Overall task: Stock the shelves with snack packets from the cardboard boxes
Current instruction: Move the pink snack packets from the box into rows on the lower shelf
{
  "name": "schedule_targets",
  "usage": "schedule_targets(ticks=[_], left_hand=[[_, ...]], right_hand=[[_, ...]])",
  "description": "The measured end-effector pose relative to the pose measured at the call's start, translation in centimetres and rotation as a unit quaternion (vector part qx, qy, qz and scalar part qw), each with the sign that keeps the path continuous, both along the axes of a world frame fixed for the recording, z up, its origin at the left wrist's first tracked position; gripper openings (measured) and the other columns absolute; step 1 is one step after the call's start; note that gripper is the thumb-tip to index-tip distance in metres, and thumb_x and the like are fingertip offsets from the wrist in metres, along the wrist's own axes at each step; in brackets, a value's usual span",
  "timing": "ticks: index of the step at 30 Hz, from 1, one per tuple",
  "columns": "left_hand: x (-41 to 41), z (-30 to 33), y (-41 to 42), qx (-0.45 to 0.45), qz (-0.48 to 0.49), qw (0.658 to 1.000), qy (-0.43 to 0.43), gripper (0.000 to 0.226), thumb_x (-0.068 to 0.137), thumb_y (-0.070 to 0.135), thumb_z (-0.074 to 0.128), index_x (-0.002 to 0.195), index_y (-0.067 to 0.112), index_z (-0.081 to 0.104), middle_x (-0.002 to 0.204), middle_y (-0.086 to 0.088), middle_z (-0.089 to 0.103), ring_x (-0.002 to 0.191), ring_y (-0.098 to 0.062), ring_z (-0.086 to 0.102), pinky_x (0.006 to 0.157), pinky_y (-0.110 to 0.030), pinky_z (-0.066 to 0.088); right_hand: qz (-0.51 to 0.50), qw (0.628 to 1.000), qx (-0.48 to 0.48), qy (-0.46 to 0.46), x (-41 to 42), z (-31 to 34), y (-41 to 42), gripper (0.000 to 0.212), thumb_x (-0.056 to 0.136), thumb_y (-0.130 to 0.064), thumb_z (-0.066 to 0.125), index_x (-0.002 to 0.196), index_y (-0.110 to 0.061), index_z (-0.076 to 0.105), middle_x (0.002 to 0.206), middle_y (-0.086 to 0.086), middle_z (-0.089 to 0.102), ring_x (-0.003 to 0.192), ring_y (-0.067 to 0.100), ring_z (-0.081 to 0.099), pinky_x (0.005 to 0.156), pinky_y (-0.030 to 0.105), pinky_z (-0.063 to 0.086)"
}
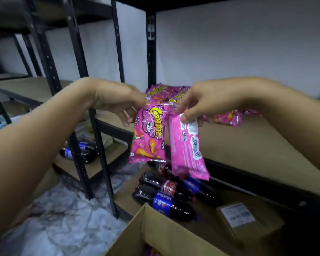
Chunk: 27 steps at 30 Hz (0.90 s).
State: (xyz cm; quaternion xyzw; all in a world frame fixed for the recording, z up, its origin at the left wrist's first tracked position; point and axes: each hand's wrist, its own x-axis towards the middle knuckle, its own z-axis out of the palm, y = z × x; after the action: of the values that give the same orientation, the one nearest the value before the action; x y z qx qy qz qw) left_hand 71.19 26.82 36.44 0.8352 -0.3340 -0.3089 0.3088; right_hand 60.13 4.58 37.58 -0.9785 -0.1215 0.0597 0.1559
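Open brown cardboard box [166, 235] sits lowest, below the brown shelf board [248, 145]. Left hand [118, 100] pinches the pink Cornitoz packet [149, 133] by its top edge; right hand [194, 106] pinches the back-facing pink packet [187, 145], both hanging before the shelf's front edge, with bare board right of the stocked pink packets [166, 93].

Two pink packets [149, 133] hang upright before the shelf [248, 145] — more lie piled at its back; box [166, 235] open below.
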Motion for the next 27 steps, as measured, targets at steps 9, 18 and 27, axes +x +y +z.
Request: schedule_targets(ticks=[9,18,27], left_hand=[[0.7,-1.4,-10.3,-0.13,0.041,0.991,0.002,0.028,0.101,0.022,0.037,0.078,0.014,0.052,0.058,0.002,0.051,0.052,-0.014,0.042,0.054,-0.027,0.041],[2.6,-7.4,-14.7,-0.078,0.089,0.985,-0.124,0.043,0.105,0.035,0.039,0.075,0.011,0.058,0.059,0.001,0.06,0.045,-0.01,0.052,0.046,-0.021,0.035],[3.0,-11.5,-13.5,-0.246,-0.004,0.89,-0.384,0.035,0.095,0.038,0.045,0.122,0.028,0.065,0.122,0.009,0.057,0.114,-0.001,0.053,0.092,-0.016,0.04]], right_hand=[[-0.156,0.983,0.095,-0.013,1.0,-0.1,-10.9,0.024,0.094,-0.009,0.056,0.111,-0.002,0.072,0.083,0.008,0.07,0.072,0.018,0.054,0.065,0.03,0.041],[-0.185,0.979,0.08,-0.022,1.3,-6.5,-14.8,0.02,0.096,-0.032,0.063,0.114,-0.03,0.073,0.084,-0.019,0.063,0.075,0.0,0.058,0.065,0.019,0.043],[-0.205,0.968,-0.015,-0.143,0.3,-6.2,-13.3,0.031,0.082,-0.056,0.071,0.089,-0.025,0.067,0.083,-0.012,0.063,0.079,0.008,0.06,0.07,0.031,0.046]])
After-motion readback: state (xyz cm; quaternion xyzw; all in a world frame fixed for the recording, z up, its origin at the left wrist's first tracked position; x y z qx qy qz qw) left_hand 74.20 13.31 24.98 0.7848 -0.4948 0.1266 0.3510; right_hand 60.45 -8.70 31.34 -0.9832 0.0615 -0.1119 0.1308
